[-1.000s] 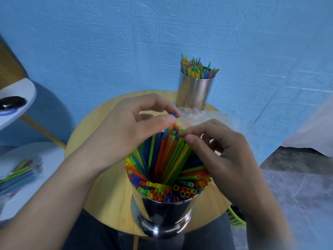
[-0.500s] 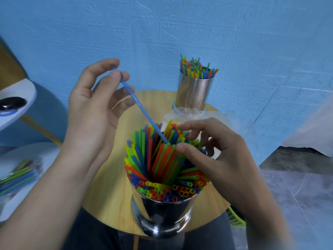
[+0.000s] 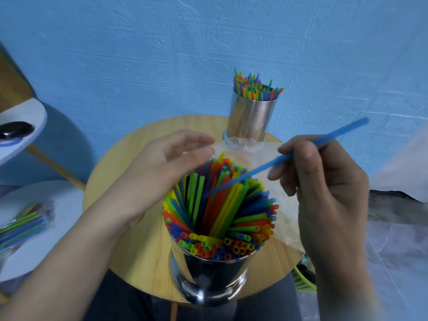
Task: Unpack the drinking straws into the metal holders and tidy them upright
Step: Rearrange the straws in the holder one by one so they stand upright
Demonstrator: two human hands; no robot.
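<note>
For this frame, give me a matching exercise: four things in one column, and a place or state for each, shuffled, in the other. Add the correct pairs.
Things
1. left hand
2. single blue straw
3. far holder
4. packet of straws

Places or states
A. at the back of the round table, by the blue wall
B. pinched in the right hand, tilted, lower end at the straws in the near holder
C. on the white surface off to the left
D. open, fingers straight, above the near holder

Pairs: 1-D, 2-B, 3-A, 4-C
</note>
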